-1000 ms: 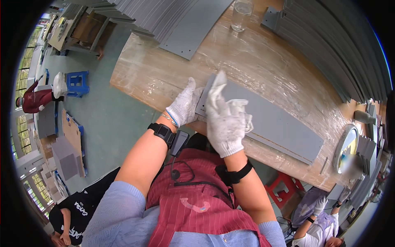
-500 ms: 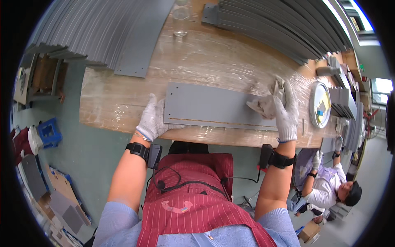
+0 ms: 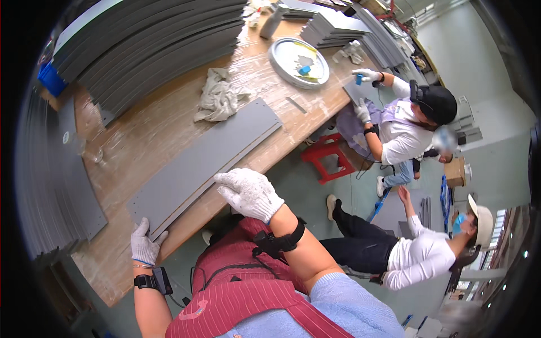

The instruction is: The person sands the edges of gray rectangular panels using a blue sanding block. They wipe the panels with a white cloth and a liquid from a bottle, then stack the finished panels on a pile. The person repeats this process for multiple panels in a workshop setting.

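A long grey panel (image 3: 205,155) lies at a slant along the near edge of the table, with small holes at its ends and a thin brownish groove along its near side. My gloved left hand (image 3: 147,243) grips its near left corner, thumb on top and the other fingers partly hidden below. Over the panel's near edge, around its middle, my gloved right hand (image 3: 249,194) has its fingers curled closed. Whether anything small is inside them is hidden. Just beyond the panel's right part, a crumpled whitish cloth (image 3: 220,97) rests on the table.
Tall stacks of grey panels (image 3: 158,56) stand along the far side and left. A round white lid (image 3: 276,62) with a blue piece on it sits beyond the cloth, near a grey bottle (image 3: 274,21). A seated co-worker (image 3: 389,112) is at right by a red stool (image 3: 329,158); another person (image 3: 417,248) is behind.
My right hand has let go of the cloth, which now lies on the table, and has come back to the panel's near edge. The view has swung right; my left hand stays at the panel's left end.
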Demonstrator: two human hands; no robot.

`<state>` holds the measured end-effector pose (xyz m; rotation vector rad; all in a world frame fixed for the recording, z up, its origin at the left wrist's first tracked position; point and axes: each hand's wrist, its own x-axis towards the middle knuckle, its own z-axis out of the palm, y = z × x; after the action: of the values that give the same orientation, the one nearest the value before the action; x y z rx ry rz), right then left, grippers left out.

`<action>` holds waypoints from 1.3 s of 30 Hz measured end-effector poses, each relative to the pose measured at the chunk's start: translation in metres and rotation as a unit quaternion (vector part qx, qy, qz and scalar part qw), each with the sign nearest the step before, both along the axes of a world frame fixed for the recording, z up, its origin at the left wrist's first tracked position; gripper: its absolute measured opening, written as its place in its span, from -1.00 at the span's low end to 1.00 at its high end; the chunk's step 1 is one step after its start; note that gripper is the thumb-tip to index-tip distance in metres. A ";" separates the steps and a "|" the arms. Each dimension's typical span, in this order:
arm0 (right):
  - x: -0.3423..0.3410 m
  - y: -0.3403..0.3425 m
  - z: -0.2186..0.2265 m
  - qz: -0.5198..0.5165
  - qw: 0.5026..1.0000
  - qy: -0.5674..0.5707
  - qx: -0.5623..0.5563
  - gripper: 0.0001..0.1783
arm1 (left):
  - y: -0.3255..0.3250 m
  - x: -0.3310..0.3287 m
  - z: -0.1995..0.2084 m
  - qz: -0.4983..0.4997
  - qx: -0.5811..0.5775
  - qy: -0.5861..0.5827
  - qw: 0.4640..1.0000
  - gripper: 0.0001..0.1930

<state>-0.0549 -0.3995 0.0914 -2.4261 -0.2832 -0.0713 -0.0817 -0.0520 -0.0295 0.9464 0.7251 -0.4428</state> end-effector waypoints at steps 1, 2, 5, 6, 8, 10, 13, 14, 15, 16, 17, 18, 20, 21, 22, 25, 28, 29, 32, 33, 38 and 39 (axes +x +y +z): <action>-0.008 -0.012 0.013 -0.023 1.000 -0.010 0.008 -0.71 | 0.003 0.005 -0.006 -0.035 0.005 -0.003 0.999 -0.61; -0.015 -0.023 0.025 -0.037 0.999 -0.024 0.014 -0.71 | -0.001 0.011 -0.003 -0.066 0.015 -0.005 0.998 -0.62; -0.036 -0.054 0.060 -0.113 0.990 -0.083 0.027 -0.71 | -0.034 0.033 0.002 -0.081 0.034 0.005 0.996 -0.65; -0.042 -0.067 0.064 -0.134 0.985 -0.099 0.045 -0.70 | -0.049 0.043 0.000 -0.077 0.036 0.007 0.996 -0.66; -0.052 -0.086 0.092 -0.162 0.977 -0.129 0.060 -0.64 | -0.070 0.055 -0.005 -0.058 0.048 0.015 0.997 -0.67; -0.066 -0.110 0.119 -0.183 0.963 -0.178 0.093 -0.55 | -0.079 0.063 -0.014 -0.056 0.058 0.021 0.997 -0.69; -0.092 -0.156 0.192 -0.196 0.932 -0.300 0.060 -0.36 | -0.061 0.051 -0.011 -0.065 0.079 0.014 0.995 -0.71; -0.100 -0.173 0.211 -0.208 0.914 -0.346 0.040 -0.36 | -0.054 0.057 -0.010 -0.073 0.083 0.006 0.994 -0.71; -0.118 -0.187 0.233 -0.237 0.894 -0.381 0.008 -0.37 | -0.075 0.056 0.003 -0.075 0.096 0.006 0.993 -0.76; -0.127 -0.205 0.241 -0.253 0.872 -0.418 0.000 -0.37 | -0.062 0.056 0.002 -0.068 0.102 0.003 0.992 -0.75; -0.141 -0.221 0.252 -0.278 0.852 -0.444 -0.019 -0.37 | -0.056 0.059 -0.004 -0.079 0.089 0.011 0.993 -0.71; -0.161 -0.232 0.269 -0.309 0.829 -0.463 -0.050 -0.37 | -0.064 0.060 0.000 -0.083 0.086 0.021 0.993 -0.68; -0.196 -0.247 0.285 -0.358 0.788 -0.493 -0.091 -0.37 | -0.065 0.066 -0.007 -0.103 0.077 0.037 0.991 -0.67; -0.211 -0.253 0.288 -0.379 0.769 -0.503 -0.107 -0.37 | -0.062 0.067 -0.016 -0.095 0.087 0.040 0.991 -0.63; -0.225 -0.259 0.289 -0.400 0.752 -0.510 -0.118 -0.37 | -0.056 0.070 -0.023 -0.098 0.079 0.049 0.991 -0.60; -0.261 -0.275 0.283 -0.449 0.712 -0.522 -0.138 -0.37 | -0.049 0.066 -0.021 -0.067 0.125 0.025 0.990 -0.57; -0.291 -0.266 0.288 -0.484 0.679 -0.524 -0.170 -0.38 | -0.049 0.068 -0.019 -0.065 0.125 0.031 0.990 -0.57; -0.302 -0.261 0.289 -0.495 0.669 -0.525 -0.180 -0.38 | -0.050 0.072 -0.020 -0.069 0.127 0.031 0.989 -0.58; -0.328 -0.243 0.292 -0.514 0.648 -0.524 -0.203 -0.38 | -0.054 0.082 -0.026 -0.089 0.130 0.035 0.987 -0.59; -0.337 -0.240 0.289 -0.520 0.643 -0.523 -0.206 -0.38 | -0.050 0.083 -0.025 -0.092 0.135 0.032 0.986 -0.59; -0.358 -0.208 0.283 -0.530 0.635 -0.516 -0.223 -0.38 | -0.037 0.101 -0.043 -0.124 0.140 0.019 0.982 -0.61; -0.359 -0.199 0.283 -0.529 0.638 -0.514 -0.222 -0.38 | -0.035 0.108 -0.048 -0.134 0.135 0.014 0.982 -0.62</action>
<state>-0.4143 -0.5986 0.3743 -2.3357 0.7904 -2.1340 0.0261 -0.0868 -0.0773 1.3035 0.6969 -0.6059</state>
